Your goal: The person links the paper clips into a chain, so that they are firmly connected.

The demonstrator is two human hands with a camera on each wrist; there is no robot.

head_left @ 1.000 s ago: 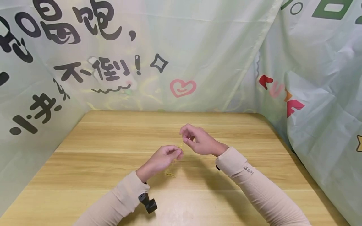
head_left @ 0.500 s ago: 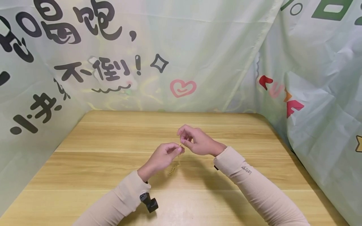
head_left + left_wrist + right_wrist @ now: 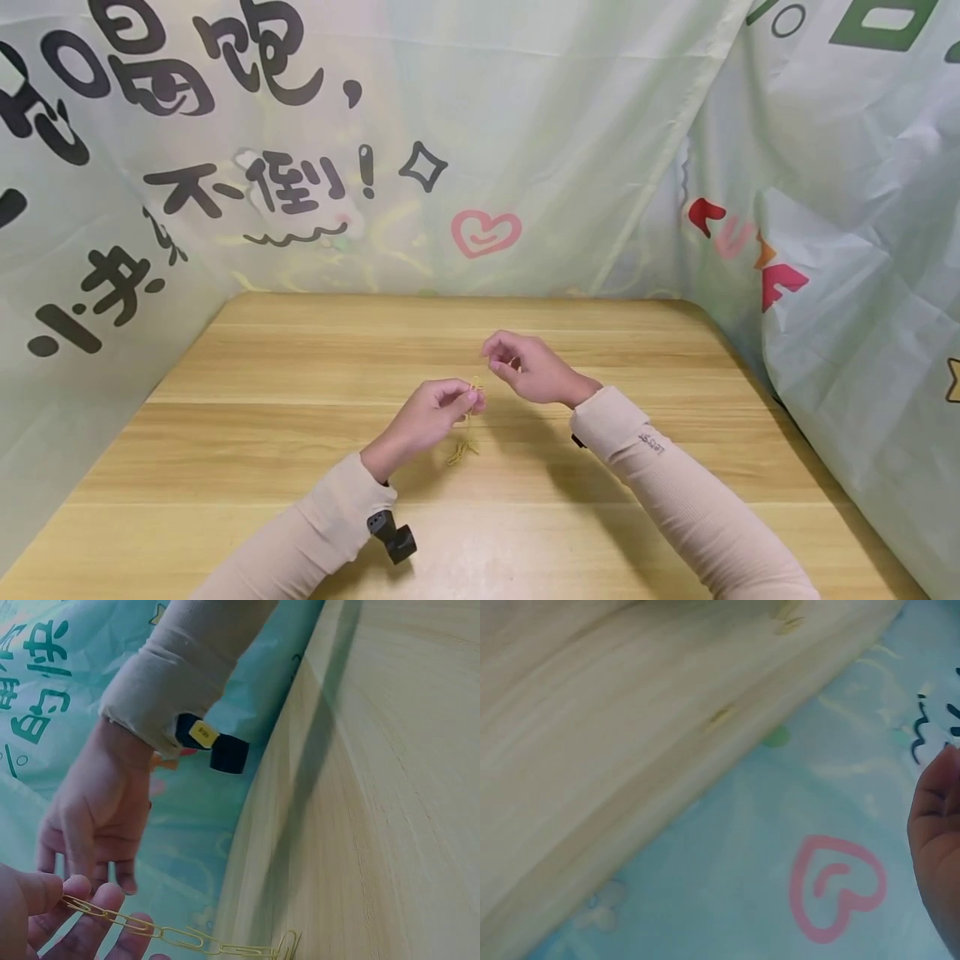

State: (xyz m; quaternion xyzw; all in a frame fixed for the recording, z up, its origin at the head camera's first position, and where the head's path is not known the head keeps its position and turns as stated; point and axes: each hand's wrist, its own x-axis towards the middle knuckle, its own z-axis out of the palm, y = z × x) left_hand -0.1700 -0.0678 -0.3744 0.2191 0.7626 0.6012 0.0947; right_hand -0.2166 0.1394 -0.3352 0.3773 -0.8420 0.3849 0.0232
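Observation:
A chain of yellow paper clips (image 3: pixel 462 452) hangs from my left hand (image 3: pixel 427 414), which pinches its upper end between thumb and fingers. One clip end pokes up above the fingertips in the head view. Seen from the left wrist, the linked clips (image 3: pixel 184 939) run off to the right past the fingers and end in a small cluster. My right hand (image 3: pixel 538 372) hovers just beyond and to the right, fingers loosely bent, apart from the chain. From the left wrist, the right hand (image 3: pixel 97 802) hangs with its fingers downward and nothing visible in them.
The wooden table (image 3: pixel 300 358) spreads beneath both hands. Printed cloth (image 3: pixel 555 150) rises behind it and along both sides, close to the table's edges. A small black camera (image 3: pixel 392 537) is strapped at the left wrist.
My right hand has come away from the paper clip at the left fingertips, shifting slightly right. The chain's lower end, spread lower down a second ago, now hangs bunched under the left hand.

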